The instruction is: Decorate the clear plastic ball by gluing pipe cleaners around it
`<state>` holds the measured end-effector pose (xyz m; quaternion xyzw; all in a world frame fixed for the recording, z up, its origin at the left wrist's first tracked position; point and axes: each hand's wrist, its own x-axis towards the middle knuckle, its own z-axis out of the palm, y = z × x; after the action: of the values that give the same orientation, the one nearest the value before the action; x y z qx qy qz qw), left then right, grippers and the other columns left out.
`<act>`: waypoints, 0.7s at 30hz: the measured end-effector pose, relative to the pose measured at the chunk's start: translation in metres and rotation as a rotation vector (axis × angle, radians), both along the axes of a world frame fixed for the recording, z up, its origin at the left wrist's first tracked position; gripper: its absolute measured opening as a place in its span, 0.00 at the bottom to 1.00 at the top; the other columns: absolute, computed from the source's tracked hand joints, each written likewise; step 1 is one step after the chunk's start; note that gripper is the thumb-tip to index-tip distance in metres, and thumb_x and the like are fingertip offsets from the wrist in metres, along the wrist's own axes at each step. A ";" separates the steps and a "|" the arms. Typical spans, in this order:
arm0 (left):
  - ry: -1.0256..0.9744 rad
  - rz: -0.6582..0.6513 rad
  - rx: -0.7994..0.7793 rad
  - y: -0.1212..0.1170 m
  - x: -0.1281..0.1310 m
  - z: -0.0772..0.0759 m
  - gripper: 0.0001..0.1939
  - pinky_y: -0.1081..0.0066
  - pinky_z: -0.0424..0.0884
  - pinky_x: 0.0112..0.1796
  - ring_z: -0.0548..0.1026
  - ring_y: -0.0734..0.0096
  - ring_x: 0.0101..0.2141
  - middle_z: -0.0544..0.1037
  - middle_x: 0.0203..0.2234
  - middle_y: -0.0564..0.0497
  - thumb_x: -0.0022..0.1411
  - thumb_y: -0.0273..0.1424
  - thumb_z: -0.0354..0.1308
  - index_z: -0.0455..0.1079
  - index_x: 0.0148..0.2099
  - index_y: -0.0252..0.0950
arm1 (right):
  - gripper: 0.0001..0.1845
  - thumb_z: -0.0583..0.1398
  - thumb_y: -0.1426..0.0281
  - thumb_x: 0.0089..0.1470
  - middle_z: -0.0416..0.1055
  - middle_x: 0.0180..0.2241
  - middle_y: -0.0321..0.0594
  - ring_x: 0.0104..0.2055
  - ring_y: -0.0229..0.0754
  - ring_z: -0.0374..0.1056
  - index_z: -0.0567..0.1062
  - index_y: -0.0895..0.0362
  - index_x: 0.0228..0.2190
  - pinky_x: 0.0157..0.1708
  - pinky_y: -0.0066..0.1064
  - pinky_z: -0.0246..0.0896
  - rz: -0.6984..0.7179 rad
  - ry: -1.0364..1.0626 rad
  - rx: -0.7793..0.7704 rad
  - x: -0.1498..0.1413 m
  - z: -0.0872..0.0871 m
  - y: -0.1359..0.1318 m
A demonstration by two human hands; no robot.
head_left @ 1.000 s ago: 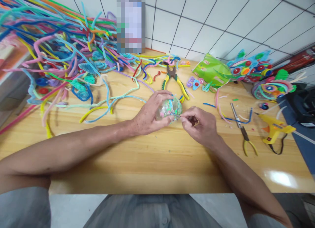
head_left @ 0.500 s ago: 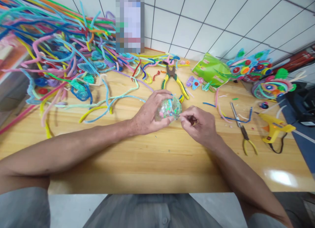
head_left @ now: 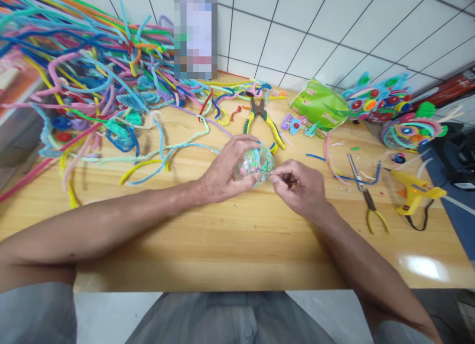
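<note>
A clear round ball (head_left: 264, 158) with green, blue and pink bits on or in it rests in the grip of my left hand (head_left: 230, 168). The fingers curl over its top and the thumb presses along the near side. My right hand (head_left: 300, 188) pinches a thin, dark, stick-like piece (head_left: 267, 173) between thumb and fingers; its tip reaches the ball beside my left thumb. What exactly the thin piece is, I cannot make out. Behind the ball lie pliers (head_left: 260, 117) with yellow and green handles, jaws pointing away.
A tangle of colourful pipe cleaners (head_left: 111, 86) covers the left and back. At the right lie a yellow glue gun (head_left: 413, 190), yellow-handled pliers (head_left: 371, 205) and pipe-cleaner animal heads (head_left: 408, 128). A green packet (head_left: 319, 105) stands at the back near curled pieces (head_left: 295, 126).
Both hands keep nearly the same place and grip. The thin piece's tip has shifted slightly against the ball; the things on the table have stayed put.
</note>
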<state>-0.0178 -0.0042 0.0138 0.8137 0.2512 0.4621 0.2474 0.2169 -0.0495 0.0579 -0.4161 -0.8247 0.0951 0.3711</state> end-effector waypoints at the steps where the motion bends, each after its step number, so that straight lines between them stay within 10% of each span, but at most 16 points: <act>1: 0.003 0.000 0.001 0.000 0.000 0.000 0.27 0.45 0.72 0.63 0.72 0.50 0.64 0.72 0.62 0.39 0.71 0.40 0.64 0.62 0.67 0.44 | 0.06 0.62 0.75 0.60 0.76 0.26 0.31 0.20 0.34 0.62 0.76 0.51 0.33 0.23 0.30 0.57 0.000 0.002 0.003 0.000 0.000 0.000; 21: 0.009 0.013 0.031 0.002 0.000 -0.002 0.27 0.46 0.72 0.63 0.72 0.52 0.63 0.72 0.62 0.39 0.71 0.39 0.63 0.60 0.67 0.44 | 0.08 0.67 0.60 0.63 0.75 0.29 0.32 0.29 0.38 0.69 0.80 0.50 0.38 0.31 0.32 0.66 -0.163 0.458 -0.318 0.007 -0.007 0.014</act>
<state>-0.0181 -0.0025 0.0122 0.8179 0.2504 0.4638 0.2308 0.2241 -0.0358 0.0511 -0.5016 -0.6581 0.2847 0.4839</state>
